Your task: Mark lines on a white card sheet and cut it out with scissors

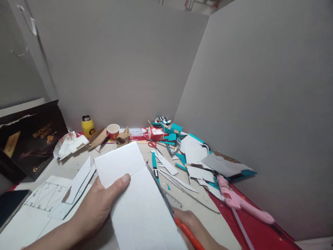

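My left hand (104, 201) grips a long white piece of cardboard (145, 211), with its thumb flat on the top face and the other fingers hidden underneath. Across the upper part of the cardboard runs a crease. At its right edge my right hand (194, 222) is closed around orange-handled scissors (186, 231), partly cut off by the bottom of the view. Their dark blade lies along that edge, pointing away from me; whether a second blade is under the cardboard cannot be seen. Left of my left hand lie white cardboard strips (80, 180) and a sheet with a pencilled grid (44, 194).
A pink glue gun (241, 203) lies at the right on red cloth. White and teal cardboard scraps (195, 149), red scissors (154, 144) and a clear ruler (173, 198) spread beyond. Further back stand a paper cup (113, 132), a yellow bottle (87, 126) and a dark box (31, 139); a phone (11, 206) lies left.
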A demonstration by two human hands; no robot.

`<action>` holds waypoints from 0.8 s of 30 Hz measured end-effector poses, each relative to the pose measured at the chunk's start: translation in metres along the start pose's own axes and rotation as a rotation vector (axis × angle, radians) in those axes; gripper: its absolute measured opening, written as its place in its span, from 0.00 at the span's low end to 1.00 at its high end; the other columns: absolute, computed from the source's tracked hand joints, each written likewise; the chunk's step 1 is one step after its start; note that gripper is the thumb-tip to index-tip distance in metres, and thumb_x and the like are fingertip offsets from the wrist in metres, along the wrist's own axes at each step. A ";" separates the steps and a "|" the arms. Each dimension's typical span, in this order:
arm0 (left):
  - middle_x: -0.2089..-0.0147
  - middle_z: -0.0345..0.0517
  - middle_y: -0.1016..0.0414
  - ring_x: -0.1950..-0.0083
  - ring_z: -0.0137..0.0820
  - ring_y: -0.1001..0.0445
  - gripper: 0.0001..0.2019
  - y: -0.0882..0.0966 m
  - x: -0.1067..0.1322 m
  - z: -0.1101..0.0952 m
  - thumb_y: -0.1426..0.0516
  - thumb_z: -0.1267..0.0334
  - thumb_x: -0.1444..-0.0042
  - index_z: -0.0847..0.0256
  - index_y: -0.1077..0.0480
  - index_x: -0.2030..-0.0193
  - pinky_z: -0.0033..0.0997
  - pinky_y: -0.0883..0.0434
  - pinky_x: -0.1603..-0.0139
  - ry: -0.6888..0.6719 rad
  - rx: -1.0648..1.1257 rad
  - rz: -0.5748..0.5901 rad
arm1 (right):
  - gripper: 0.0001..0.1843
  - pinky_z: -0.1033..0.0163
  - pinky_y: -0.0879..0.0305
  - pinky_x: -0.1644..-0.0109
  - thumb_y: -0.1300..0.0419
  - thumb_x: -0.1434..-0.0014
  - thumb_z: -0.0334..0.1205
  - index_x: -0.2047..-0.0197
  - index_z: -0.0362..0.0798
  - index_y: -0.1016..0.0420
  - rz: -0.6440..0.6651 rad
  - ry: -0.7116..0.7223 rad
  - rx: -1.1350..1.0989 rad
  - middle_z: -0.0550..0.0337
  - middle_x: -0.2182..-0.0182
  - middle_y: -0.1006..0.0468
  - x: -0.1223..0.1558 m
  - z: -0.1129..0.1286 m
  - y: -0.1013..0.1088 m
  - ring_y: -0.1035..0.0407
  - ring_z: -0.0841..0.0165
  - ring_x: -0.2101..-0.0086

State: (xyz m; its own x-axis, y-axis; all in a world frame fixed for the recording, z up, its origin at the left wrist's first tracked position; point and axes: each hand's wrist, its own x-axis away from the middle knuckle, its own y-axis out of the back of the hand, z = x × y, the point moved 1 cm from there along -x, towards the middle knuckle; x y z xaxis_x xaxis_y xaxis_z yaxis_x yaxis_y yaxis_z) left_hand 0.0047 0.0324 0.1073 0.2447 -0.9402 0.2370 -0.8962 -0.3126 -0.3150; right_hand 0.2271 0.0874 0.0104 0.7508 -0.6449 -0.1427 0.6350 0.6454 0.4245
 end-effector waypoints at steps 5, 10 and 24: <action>0.53 0.53 0.17 0.56 0.47 0.19 0.39 -0.001 0.000 0.001 0.35 0.52 0.49 0.60 0.41 0.32 0.45 0.26 0.49 -0.010 -0.023 -0.007 | 0.22 0.67 0.47 0.76 0.52 0.34 0.56 0.70 0.48 0.37 0.001 -0.014 -0.039 0.65 0.79 0.40 0.000 -0.004 -0.004 0.47 0.72 0.78; 0.52 0.53 0.18 0.55 0.48 0.19 0.38 -0.003 0.001 0.002 0.35 0.51 0.50 0.59 0.39 0.33 0.45 0.26 0.49 -0.031 -0.022 -0.009 | 0.23 0.68 0.43 0.76 0.43 0.42 0.61 0.70 0.47 0.31 -0.019 -0.027 -0.095 0.63 0.79 0.34 0.001 -0.011 -0.005 0.41 0.70 0.78; 0.52 0.52 0.18 0.54 0.46 0.20 0.39 -0.003 0.001 0.004 0.35 0.51 0.48 0.60 0.42 0.32 0.43 0.27 0.47 -0.026 -0.019 -0.010 | 0.26 0.69 0.41 0.77 0.44 0.41 0.63 0.72 0.46 0.29 -0.056 0.025 -0.044 0.64 0.81 0.34 0.002 -0.022 -0.004 0.41 0.71 0.79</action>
State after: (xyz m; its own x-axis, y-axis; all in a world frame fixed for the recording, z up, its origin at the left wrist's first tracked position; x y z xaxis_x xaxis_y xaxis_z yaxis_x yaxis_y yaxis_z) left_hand 0.0087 0.0315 0.1052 0.2626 -0.9404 0.2163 -0.9004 -0.3194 -0.2955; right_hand 0.2300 0.0926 -0.0113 0.7179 -0.6705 -0.1872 0.6830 0.6264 0.3756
